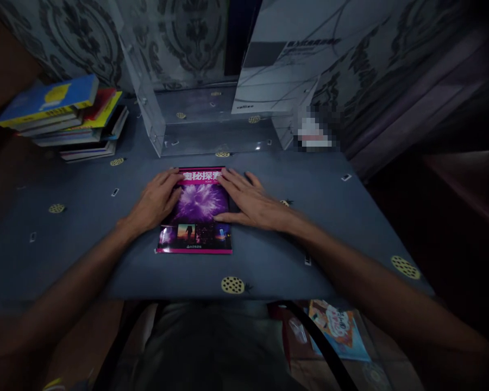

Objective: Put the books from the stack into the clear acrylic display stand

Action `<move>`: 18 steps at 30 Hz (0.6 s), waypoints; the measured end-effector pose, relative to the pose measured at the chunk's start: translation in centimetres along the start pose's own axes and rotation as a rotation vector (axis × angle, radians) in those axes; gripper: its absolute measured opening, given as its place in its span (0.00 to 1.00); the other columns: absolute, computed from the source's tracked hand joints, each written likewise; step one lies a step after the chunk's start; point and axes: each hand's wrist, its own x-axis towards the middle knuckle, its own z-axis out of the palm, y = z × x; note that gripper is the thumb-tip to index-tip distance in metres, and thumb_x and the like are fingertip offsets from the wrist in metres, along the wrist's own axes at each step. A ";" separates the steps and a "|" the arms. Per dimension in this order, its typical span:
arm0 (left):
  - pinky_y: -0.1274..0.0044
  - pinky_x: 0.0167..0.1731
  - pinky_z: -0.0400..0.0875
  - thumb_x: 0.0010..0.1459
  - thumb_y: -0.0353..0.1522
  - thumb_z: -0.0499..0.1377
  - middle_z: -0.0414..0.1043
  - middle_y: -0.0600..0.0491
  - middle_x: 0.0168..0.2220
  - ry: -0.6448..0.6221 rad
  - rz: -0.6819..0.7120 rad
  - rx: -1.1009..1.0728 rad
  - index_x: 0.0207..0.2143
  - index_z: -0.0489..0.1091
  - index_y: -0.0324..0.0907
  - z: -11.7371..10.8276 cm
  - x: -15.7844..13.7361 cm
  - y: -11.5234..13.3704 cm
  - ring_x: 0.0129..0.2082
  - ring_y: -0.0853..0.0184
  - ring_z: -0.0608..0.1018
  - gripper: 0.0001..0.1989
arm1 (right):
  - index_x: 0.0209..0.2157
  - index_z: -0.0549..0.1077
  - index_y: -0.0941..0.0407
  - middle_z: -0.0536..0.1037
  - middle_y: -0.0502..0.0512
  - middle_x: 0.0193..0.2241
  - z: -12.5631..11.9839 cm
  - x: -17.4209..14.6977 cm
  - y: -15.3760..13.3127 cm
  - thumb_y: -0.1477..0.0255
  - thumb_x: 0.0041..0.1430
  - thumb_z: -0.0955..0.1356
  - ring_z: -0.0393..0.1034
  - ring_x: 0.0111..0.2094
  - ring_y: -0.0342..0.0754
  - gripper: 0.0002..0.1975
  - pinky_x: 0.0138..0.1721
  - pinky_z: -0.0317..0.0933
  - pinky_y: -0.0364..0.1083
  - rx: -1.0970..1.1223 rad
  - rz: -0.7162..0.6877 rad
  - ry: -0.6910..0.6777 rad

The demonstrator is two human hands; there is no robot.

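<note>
A closed book (201,203) with a purple burst and white lettering on its dark cover lies flat on the cloth-covered table (138,271). On its upper left edge rests my left hand (157,196), fingers stretched forward. My right hand (248,198) lies over the book's right side, fingertips on the cover near the title and the thumb apart, lower down. Both hands are spread flat and neither grips anything. Parts of the book's left and right edges are hidden under them.
Several books form a stack (71,117) at the back left. Behind the book stands a clear plastic case (152,122), with a white printed sheet (264,81) by its right side. A colourful packet (338,328) lies below the table's front edge at right.
</note>
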 end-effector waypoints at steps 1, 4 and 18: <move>0.59 0.64 0.61 0.70 0.38 0.47 0.67 0.40 0.61 0.002 -0.018 -0.002 0.56 0.67 0.39 0.0 -0.1 -0.2 0.64 0.55 0.68 0.20 | 0.72 0.45 0.63 0.46 0.75 0.72 0.0 0.1 0.1 0.37 0.61 0.57 0.39 0.73 0.68 0.53 0.68 0.35 0.71 -0.010 0.011 0.013; 0.59 0.65 0.60 0.70 0.37 0.47 0.66 0.38 0.63 -0.010 -0.038 0.016 0.57 0.67 0.36 0.1 -0.2 -0.4 0.65 0.55 0.66 0.21 | 0.71 0.48 0.63 0.48 0.76 0.71 0.2 0.4 0.4 0.36 0.60 0.56 0.42 0.72 0.68 0.54 0.68 0.36 0.70 -0.028 0.015 0.036; 0.56 0.59 0.66 0.66 0.34 0.49 0.69 0.37 0.58 0.046 -0.136 -0.069 0.58 0.65 0.36 0.2 -0.2 0.4 0.58 0.51 0.73 0.21 | 0.72 0.47 0.52 0.45 0.68 0.73 0.3 0.1 1.6 0.36 0.53 0.65 0.38 0.72 0.70 0.56 0.68 0.35 0.73 -0.034 -0.058 -0.009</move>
